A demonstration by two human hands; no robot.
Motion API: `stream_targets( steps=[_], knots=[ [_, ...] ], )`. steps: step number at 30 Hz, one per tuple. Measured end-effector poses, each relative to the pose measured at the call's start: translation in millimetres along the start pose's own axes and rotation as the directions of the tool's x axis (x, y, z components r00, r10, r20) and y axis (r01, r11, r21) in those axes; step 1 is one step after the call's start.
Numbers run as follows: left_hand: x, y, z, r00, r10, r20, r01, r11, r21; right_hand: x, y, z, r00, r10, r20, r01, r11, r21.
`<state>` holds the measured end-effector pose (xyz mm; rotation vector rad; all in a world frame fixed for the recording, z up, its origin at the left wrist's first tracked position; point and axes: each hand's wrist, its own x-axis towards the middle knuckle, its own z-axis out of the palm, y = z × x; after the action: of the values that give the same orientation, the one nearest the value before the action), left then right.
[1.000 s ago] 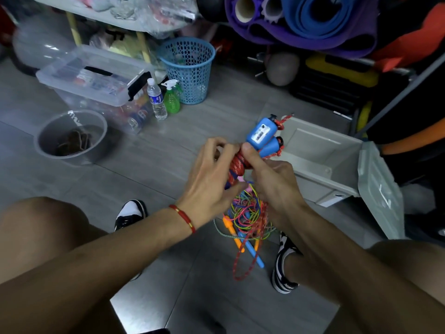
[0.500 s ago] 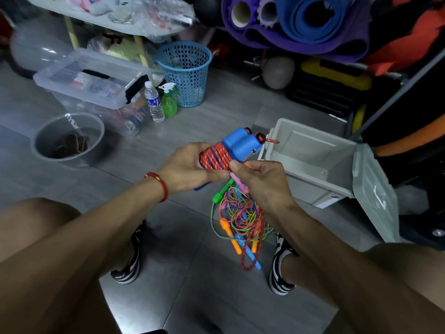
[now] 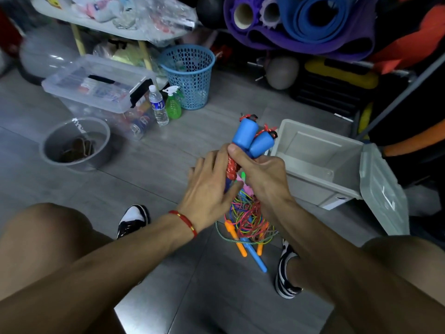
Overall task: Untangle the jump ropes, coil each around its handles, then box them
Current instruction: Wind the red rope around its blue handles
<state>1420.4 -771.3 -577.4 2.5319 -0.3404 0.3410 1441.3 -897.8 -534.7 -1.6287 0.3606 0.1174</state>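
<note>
Two blue jump rope handles [image 3: 250,138] stand side by side, pointing up, with red rope [image 3: 231,168] coiled round their lower part. My right hand [image 3: 261,175] grips the handles and the coil from the right. My left hand [image 3: 210,186] lies against the coil from the left, fingers fairly straight. Below my hands, on the floor between my feet, lies a tangle of coloured jump ropes [image 3: 248,220] with orange and blue handles. The grey box [image 3: 317,162] stands open at the right, its lid [image 3: 382,191] hanging off the near right side.
A clear lidded bin [image 3: 98,86], a water bottle [image 3: 158,106], a green spray bottle [image 3: 173,104] and a blue mesh basket [image 3: 190,73] stand at the back left. A grey bowl [image 3: 75,143] sits left. Rolled mats [image 3: 305,22] fill the back right.
The blue handles have swung from lying sideways to pointing upward. My right hand now wraps round the coil, and my left hand has opened against its left side.
</note>
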Motion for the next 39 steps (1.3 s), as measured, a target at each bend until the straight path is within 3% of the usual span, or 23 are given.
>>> stream_targets(
  steps=[2,4,5,7,9,11,16,20,22,23,24,25,26,27,28,29,31,35,39],
  knots=[
    [-0.7,-0.7,-12.4,0.996,-0.011,0.085,0.039,0.942,-0.332,6.1,-5.3,-8.6,0.996,-0.039,0.078,0.039,0.999,0.001],
    [1.8,-1.9,-29.8,0.959,-0.092,0.268,0.246,0.738,-0.628,8.7,-7.3,-15.3,0.971,-0.089,0.221,0.085,0.996,0.026],
    [3.0,-4.6,-36.1,0.912,-0.091,0.399,0.367,0.613,-0.7,7.5,-6.5,-17.3,0.947,-0.105,0.305,0.1,0.994,0.031],
    [2.7,-7.5,-45.3,0.827,-0.036,0.561,0.49,0.534,-0.689,3.3,-3.7,-19.5,0.904,-0.113,0.412,0.118,0.993,0.013],
    [2.3,-10.4,-47.3,0.831,-0.045,0.555,0.482,0.557,-0.676,3.7,-1.3,-21.7,0.901,-0.113,0.418,0.146,0.988,-0.048],
    [6.5,-18.8,-43.8,0.858,-0.145,0.493,0.468,0.615,-0.635,6.0,0.3,-22.1,0.914,-0.128,0.384,0.195,0.971,-0.14],
    [8.2,-29.6,-30.1,0.839,-0.423,0.342,0.52,0.807,-0.281,0.9,12.5,-5.4,0.957,-0.159,0.244,0.238,0.909,-0.341],
    [4.5,-11.1,-26.9,0.896,-0.395,0.204,0.422,0.9,-0.109,-3.4,9.4,-0.1,0.975,-0.169,0.143,0.2,0.95,-0.242],
    [6.0,-12.7,-30.5,0.898,-0.352,0.264,0.412,0.883,-0.224,0.0,3.2,-3.9,0.969,-0.16,0.186,0.186,0.973,-0.136],
    [7.3,-15.2,-34.6,0.885,-0.324,0.333,0.441,0.813,-0.381,1.9,-1.3,-7.5,0.962,-0.164,0.22,0.189,0.977,-0.096],
    [8.5,-17.8,-39.5,0.861,-0.277,0.428,0.492,0.668,-0.558,5.0,-4.2,-11.9,0.95,-0.177,0.258,0.196,0.979,-0.048],
    [8.5,-21.2,-44.4,0.823,-0.189,0.535,0.559,0.435,-0.706,8.4,-6.3,-16.7,0.934,-0.194,0.301,0.203,0.979,0.002],
    [7.7,-23.6,-49.2,0.773,-0.071,0.63,0.631,0.193,-0.752,11.5,-7.1,-21.3,0.914,-0.207,0.349,0.204,0.978,0.045],
    [6.3,-25.5,-52.7,0.734,0.04,0.678,0.677,0.039,-0.735,13.8,-7.9,-25.4,0.894,-0.209,0.397,0.193,0.978,0.08],
    [4.7,-26.1,-56.3,0.722,0.108,0.684,0.689,-0.014,-0.725,15.8,-8.3,-28.7,0.877,-0.204,0.434,0.179,0.979,0.098],
    [3.3,-28.1,-56.6,0.733,0.118,0.67,0.676,-0.012,-0.737,15.7,-9.4,-30.4,0.866,-0.201,0.459,0.179,0.98,0.091],
    [1.9,-29.3,-53.2,0.776,0.028,0.631,0.627,0.082,-0.775,17.1,-5.9,-29.7,0.876,-0.201,0.439,0.232,0.972,-0.017],
    [4.7,-27.4,-37.9,0.887,-0.194,0.42,0.457,0.503,-0.733,18.5,14.6,-15.4,0.95,-0.188,0.249,0.261,0.917,-0.302],
    [4.9,-32.4,-23.7,0.907,-0.266,0.326,0.4,0.787,-0.47,11.3,18.3,-2.8,0.977,-0.082,0.198,0.176,0.835,-0.522]
  ],
)
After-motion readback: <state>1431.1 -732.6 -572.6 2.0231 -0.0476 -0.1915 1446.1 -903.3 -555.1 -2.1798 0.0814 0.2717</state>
